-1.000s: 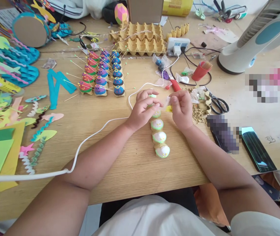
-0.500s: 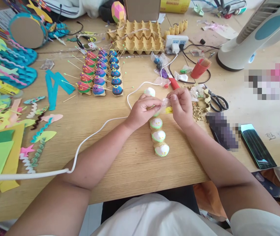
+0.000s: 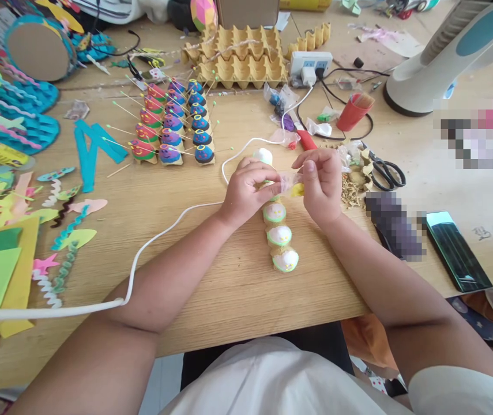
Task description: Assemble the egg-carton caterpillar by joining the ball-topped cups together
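Between my two hands is a small clear plastic bag (image 3: 288, 182) with a lump of yellow clay (image 3: 297, 189) in it. My left hand (image 3: 252, 189) pinches the bag's left side. With thumb and fingertips bent together, my right hand (image 3: 320, 181) grips its right side. Below them on the table lies a strip of egg-carton cups (image 3: 279, 236) topped with white clay domes, green rims and small yellow dots. The far cup's white dome (image 3: 263, 155) shows beyond my left hand; the cups in between are partly hidden by my hands.
Rows of red, purple and blue decorated egg cups (image 3: 172, 122) with thin sticks stand at the back left. Scissors (image 3: 387, 174), a phone (image 3: 458, 251) and a white fan (image 3: 419, 80) are on the right. A white cable (image 3: 160, 235) crosses my left forearm.
My right fingers have lifted slightly and spread a little, and more of the bag shows between my hands. The whole view has shifted slightly.
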The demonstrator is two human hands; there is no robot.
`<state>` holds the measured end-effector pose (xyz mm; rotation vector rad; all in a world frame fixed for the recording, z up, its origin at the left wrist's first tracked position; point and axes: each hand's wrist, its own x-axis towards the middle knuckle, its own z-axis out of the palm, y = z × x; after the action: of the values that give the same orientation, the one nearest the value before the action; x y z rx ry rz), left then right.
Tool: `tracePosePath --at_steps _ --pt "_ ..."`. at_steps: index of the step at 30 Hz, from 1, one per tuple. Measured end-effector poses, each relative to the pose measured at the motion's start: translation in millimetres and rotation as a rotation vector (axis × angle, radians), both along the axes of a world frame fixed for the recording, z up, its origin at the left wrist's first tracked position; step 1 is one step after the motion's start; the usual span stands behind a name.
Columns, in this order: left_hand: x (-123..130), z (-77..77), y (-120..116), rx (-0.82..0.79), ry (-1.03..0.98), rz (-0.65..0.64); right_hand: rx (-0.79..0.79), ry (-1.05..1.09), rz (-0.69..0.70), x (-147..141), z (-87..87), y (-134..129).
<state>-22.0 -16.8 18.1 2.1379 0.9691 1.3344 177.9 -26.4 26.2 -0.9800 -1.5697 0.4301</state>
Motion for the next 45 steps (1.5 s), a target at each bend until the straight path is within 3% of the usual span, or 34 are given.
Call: tracePosePath --at_steps 8,18,22,25,28,32,37,40,43,45 --pt "1.5 -2.2 -2.5 0.06 0.134 0.027 0.007 0.019 0.014 -2.4 0.1 -2.0" --pt "4.3 -7.3 -1.4 0.139 0.024 0.088 0.019 0.037 0.064 -3.8 -0.6 -0.5" --pt "3.9 -7.3 -2.2 0.098 -0.041 0.178 0.015 0.048 0.06 0.5 -5.1 7.2" --pt "1.1 -12.6 3.3 0.051 -0.211 0.334 -0.05 0.038 0.037 10.1 -12.2 19.3" --pt "-1.7 -20.2 11.2 0.017 -0.355 0.416 -0.119 -0.047 -0.039 22.6 -21.6 32.2" --pt "-1.9 -24.6 15.4 0.003 -0.382 0.409 -0.229 -0.274 -0.132 35.0 -29.9 40.2" --pt "0.6 -24.5 15.7 -0.026 -0.426 0.395 -0.097 -0.515 -0.284 37.0 -21.3 33.6" --pt "1.5 -25.3 17.1 -0.039 -0.429 0.412 -0.012 -0.554 -0.194 32.0 -11.4 26.6" --pt "1.9 -25.4 17.4 -0.029 -0.42 0.409 -0.148 -0.701 -0.096 27.1 -5.5 22.5" --pt "2.2 -25.1 17.0 -0.025 -0.414 0.405 -0.24 -0.758 -0.109 26.1 -4.9 22.0"
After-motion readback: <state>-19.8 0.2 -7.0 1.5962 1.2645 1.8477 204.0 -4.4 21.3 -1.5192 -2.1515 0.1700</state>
